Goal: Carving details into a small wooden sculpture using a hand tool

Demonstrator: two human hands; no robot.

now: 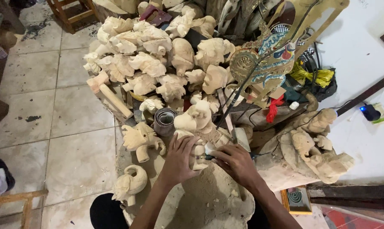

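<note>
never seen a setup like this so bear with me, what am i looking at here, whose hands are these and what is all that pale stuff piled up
There is only one picture, taken by a camera worn on a person's head, looking down at their own two bare hands. No machine is involved.

The left hand wraps around a pale wooden carving, an unpainted figure standing upright on a work surface covered in sawdust. The right hand grips a small tool pressed against the carving's lower part; its exact kind is too hidden to tell.

The pale stuff is a pile of similar carvings heaped behind. A wooden mallet lies at the pile's left edge, a roll of sandpaper stands just left of the held carving, and a painted flat puppet leans at the right. The floor is tiled.
</note>
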